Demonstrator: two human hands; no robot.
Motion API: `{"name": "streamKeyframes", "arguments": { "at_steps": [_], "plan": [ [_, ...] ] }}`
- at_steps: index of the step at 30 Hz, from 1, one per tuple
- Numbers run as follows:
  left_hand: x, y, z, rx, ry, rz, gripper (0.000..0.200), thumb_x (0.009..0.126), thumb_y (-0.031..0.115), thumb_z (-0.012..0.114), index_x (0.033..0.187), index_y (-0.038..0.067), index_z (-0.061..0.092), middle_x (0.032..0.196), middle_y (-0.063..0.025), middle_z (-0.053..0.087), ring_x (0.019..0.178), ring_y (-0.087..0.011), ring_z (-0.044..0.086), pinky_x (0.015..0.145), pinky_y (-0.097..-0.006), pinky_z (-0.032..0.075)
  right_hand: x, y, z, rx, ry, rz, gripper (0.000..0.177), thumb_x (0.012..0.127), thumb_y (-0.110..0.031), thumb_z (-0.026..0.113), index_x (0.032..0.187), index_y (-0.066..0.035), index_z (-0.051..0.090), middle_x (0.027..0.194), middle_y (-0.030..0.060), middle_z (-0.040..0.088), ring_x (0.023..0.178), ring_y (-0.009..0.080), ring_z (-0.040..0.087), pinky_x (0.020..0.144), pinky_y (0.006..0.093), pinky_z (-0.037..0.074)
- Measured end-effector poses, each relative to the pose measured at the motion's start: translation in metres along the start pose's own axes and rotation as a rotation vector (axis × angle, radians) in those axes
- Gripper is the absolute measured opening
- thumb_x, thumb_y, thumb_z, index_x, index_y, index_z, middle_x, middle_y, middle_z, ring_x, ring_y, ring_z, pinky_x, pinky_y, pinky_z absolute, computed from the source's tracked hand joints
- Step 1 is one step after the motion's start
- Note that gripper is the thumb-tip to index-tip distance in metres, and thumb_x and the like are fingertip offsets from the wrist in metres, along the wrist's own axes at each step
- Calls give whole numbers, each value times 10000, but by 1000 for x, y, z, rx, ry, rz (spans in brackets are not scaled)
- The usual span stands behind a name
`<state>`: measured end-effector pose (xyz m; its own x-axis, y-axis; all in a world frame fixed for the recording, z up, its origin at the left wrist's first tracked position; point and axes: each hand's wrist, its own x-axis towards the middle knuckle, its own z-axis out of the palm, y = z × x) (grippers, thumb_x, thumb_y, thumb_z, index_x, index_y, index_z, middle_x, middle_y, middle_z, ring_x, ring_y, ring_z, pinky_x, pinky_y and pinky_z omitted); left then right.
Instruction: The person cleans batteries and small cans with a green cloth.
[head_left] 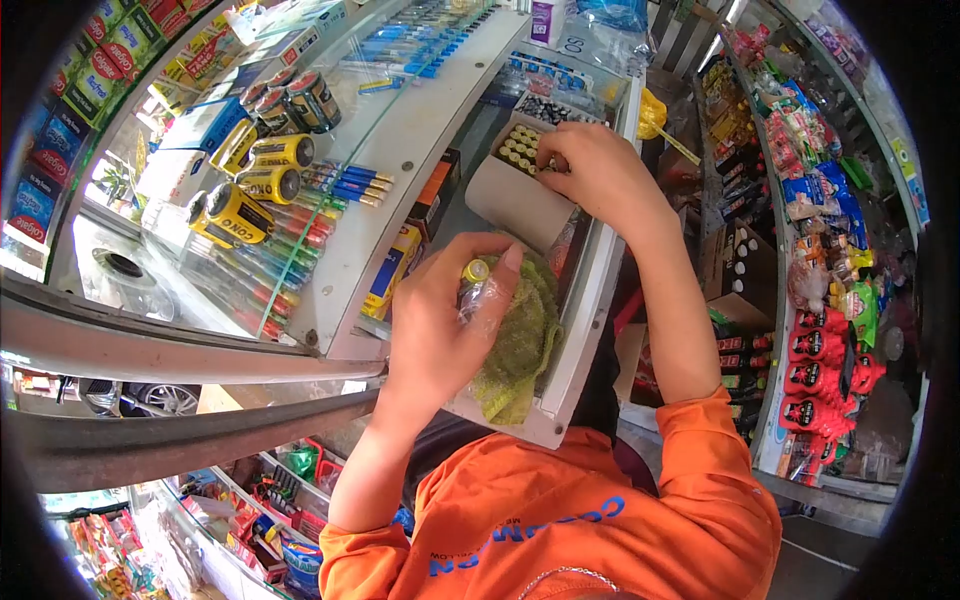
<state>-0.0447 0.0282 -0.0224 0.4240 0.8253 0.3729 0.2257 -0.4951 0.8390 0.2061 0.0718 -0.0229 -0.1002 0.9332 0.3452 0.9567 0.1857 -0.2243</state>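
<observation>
My left hand (455,310) is closed around a small yellow-ended battery (475,271) with clear plastic wrap beside it, over a green cloth (523,345). At the open cardboard box (515,200), my right hand (590,170) has its fingers bent together at the right edge of the yellow-topped batteries (519,148) standing in rows. Whatever its fingertips hold, if anything, is hidden. The box and the cloth both lie in an open drawer (590,330).
Left of the drawer is a glass display case (370,190) with large yellow batteries (240,215), dark cans (313,100) and pens. A yellow box (395,270) stands beside the cloth. Shelves of packaged goods (815,380) line the right side.
</observation>
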Motion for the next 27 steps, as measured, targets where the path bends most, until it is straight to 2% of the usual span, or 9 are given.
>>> {"name": "streamKeyframes", "arguments": {
  "at_steps": [1, 4, 6, 14, 16, 17, 19, 25, 27],
  "plan": [
    [0, 0, 0, 12, -3, -11, 240, 1022, 198, 685, 1097, -27, 716, 845, -77, 709, 770, -96, 612, 733, -260, 487, 1, 0, -1, -4, 2, -3, 184, 804, -121, 786, 943, -15, 731, 879, 153, 698, 902, 343, 696, 830, 448, 545],
    [1, -1, -1, -4, -19, 17, 240, 1021, 196, 686, 1097, -30, 712, 838, -79, 707, 764, -93, 608, 720, -260, 484, 1, -1, -2, 18, -14, 7, 181, 805, -124, 788, 936, -12, 732, 861, 153, 693, 894, 343, 694, 820, 446, 541],
    [1, -2, -1, 4, -11, 21, 238, 1020, 193, 686, 1096, -32, 711, 836, -80, 706, 761, -91, 607, 714, -261, 483, 2, -2, -5, 40, -42, 33, 190, 821, -176, 772, 939, -27, 750, 949, 170, 732, 963, 375, 706, 884, 479, 552],
    [0, 1, 0, 0, -16, -31, 228, 1020, 185, 680, 1092, -28, 715, 852, -80, 714, 750, -89, 599, 704, -264, 480, 6, 1, 1, 81, -19, 38, 212, 847, -210, 768, 957, -31, 749, 948, 169, 736, 958, 371, 711, 866, 479, 557],
    [1, 1, 1, 9, 11, -4, 174, 986, 173, 706, 1047, 10, 695, 846, -166, 711, 761, -321, 706, 698, -378, 522, 6, 0, 3, 61, 23, 15, 212, 853, -215, 766, 960, -32, 750, 942, 167, 739, 951, 372, 713, 862, 480, 559],
    [1, 0, 1, 10, 10, -4, 174, 986, 173, 706, 1047, 10, 695, 846, -166, 711, 761, -321, 706, 698, -378, 522, 6, -1, 1, 58, 13, 16, 204, 851, -212, 765, 945, -31, 752, 937, 168, 740, 945, 375, 714, 860, 480, 561],
    [0, -1, 0, 34, -13, 3, 241, 1028, 205, 671, 1091, -22, 716, 851, -77, 719, 764, -91, 609, 724, -267, 489, 7, -3, -1, 58, 3, 18, 196, 850, -208, 764, 931, -30, 754, 932, 168, 741, 939, 378, 714, 858, 481, 562],
    [1, -1, 0, 45, 3, 18, 248, 1027, 204, 671, 1090, -31, 712, 866, -84, 731, 783, -98, 624, 746, -273, 498, 12, -4, 2, 58, -44, 101, 208, 793, -210, 795, 855, -15, 756, 898, 197, 730, 929, 389, 716, 865, 490, 559],
    [1, -1, 0, 42, 0, 2, 247, 1027, 203, 671, 1089, -34, 711, 869, -86, 733, 787, -98, 627, 749, -273, 500, 13, -5, 2, -16, 27, 24, 216, 770, -203, 801, 850, -7, 757, 877, 208, 726, 909, 395, 717, 864, 495, 559]
  ]
}}
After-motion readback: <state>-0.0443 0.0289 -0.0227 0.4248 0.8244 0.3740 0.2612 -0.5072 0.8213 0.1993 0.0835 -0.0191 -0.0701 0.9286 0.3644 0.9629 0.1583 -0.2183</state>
